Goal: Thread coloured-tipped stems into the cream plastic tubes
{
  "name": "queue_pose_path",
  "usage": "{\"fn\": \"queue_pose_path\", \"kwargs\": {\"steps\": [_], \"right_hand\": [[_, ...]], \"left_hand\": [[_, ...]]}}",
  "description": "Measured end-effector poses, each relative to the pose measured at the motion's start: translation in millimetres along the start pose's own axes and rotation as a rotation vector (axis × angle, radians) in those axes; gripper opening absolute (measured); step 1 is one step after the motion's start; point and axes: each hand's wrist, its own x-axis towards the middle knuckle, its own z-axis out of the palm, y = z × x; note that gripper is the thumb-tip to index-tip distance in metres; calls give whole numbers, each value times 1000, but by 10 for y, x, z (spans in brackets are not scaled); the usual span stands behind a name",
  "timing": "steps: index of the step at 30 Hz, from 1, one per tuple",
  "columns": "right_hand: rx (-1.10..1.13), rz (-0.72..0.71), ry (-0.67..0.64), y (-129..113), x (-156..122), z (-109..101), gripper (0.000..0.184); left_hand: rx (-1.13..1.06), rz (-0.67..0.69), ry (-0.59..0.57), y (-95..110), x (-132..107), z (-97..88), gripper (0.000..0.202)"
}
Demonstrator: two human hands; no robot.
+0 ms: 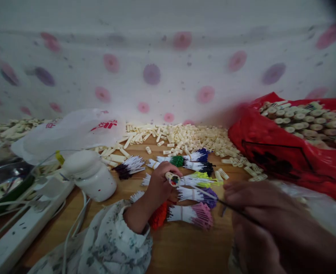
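Observation:
My left hand [162, 180] is closed around a short cream pen barrel [172, 179]; several coloured tips show in its near end. My right hand [259, 217], blurred and close to the camera, pinches a thin stick [206, 193], pale at its far end and dark nearer my fingers. Its pale end points toward the barrel without clearly touching it. Around my left hand lie bundles of thin white sticks with coloured ends: a yellow bundle [202, 179], a violet bundle [198, 195], a pink bundle [190, 215], a green bundle [175, 161] and a partly covered red bundle [158, 217].
Loose cream plastic parts [185, 137] are heaped along the back. A red bag [259, 140] full of cream barrels stands right. On the left are a white jar [90, 177], a power strip [27, 224] with cables and a white plastic bag [70, 131].

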Motion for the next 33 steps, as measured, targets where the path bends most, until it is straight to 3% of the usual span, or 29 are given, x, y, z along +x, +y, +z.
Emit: {"fn": "queue_pose_path", "kwargs": {"steps": [8, 13, 21, 26, 33], "right_hand": [[-102, -181, 10, -208, 290, 323, 17], [-117, -268, -47, -191, 334, 327, 24], [-70, -234, -1, -41, 356, 457, 25], [-141, -138, 5, 144, 352, 553, 16], [-228, -66, 18, 240, 322, 559, 9]], "left_hand": [[-28, 55, -22, 32, 9, 1, 24], [-8, 73, -34, 71, 1, -10, 22], [40, 147, -25, -76, 2, -9, 25], [95, 209, -60, -76, -19, -76, 55], [213, 237, -11, -39, -44, -87, 55]]}}
